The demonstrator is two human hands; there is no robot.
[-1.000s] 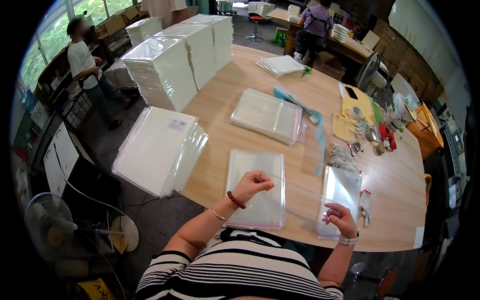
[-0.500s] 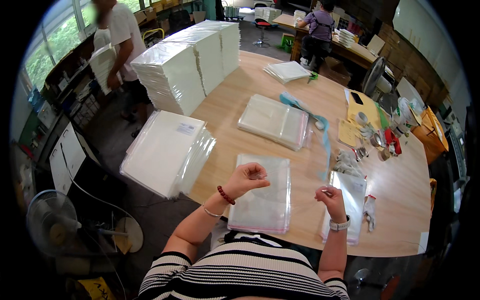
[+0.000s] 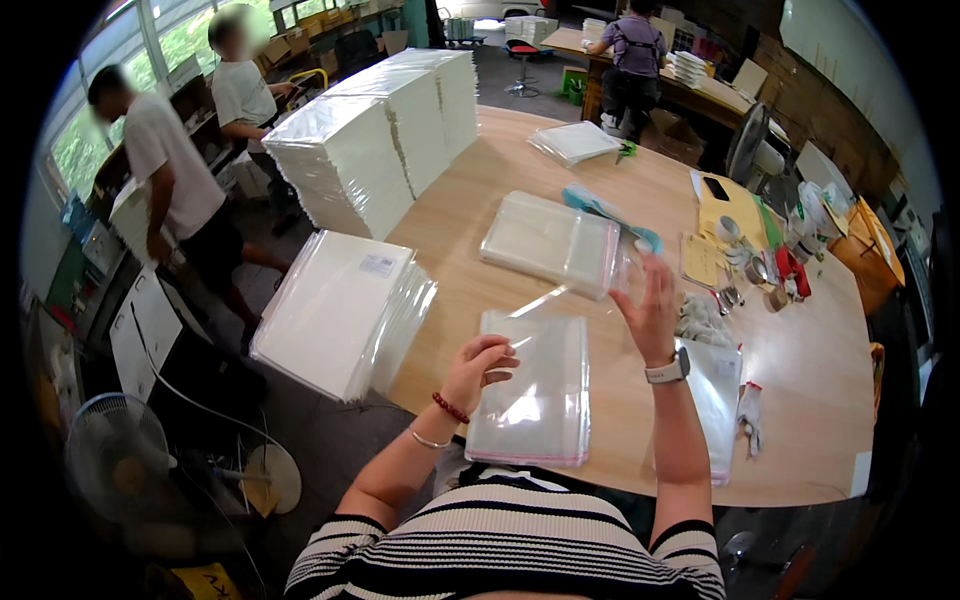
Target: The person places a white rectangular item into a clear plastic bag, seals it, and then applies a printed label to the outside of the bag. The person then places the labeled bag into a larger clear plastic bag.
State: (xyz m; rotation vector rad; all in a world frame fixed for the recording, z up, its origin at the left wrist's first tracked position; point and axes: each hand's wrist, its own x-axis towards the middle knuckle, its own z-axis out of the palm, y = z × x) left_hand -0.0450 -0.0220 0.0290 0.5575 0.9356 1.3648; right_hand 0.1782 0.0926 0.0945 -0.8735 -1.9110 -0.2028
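Note:
In front of my body, my left hand (image 3: 478, 374) has its fingers curled, with its back toward the near side. Farther up and to the right is my right hand (image 3: 648, 312), its fingers bent upward and its thumb out to the left. A clear plastic bag (image 3: 540, 301), barely visible except for its glare, spans the space between them; the exact grip is hard to see. Beneath it lies a stack of clear plastic bags (image 3: 530, 400) with a pink-edged lower end. Another stack of clear bags (image 3: 550, 240) lies beyond.
Wrapped white stacks (image 3: 335, 310) stand at left, with a tall wrapped block (image 3: 375, 130) behind. Gloves (image 3: 705, 318), tape rolls (image 3: 727, 229) and a phone (image 3: 716, 188) lie at right. A wrapped packet (image 3: 712, 400) sits near my right forearm. Other people are in the background.
My right hand has risen away from me, from beside the packet toward the far bag stack. My left hand has shifted slightly left. At the left, a person has moved and another now shows.

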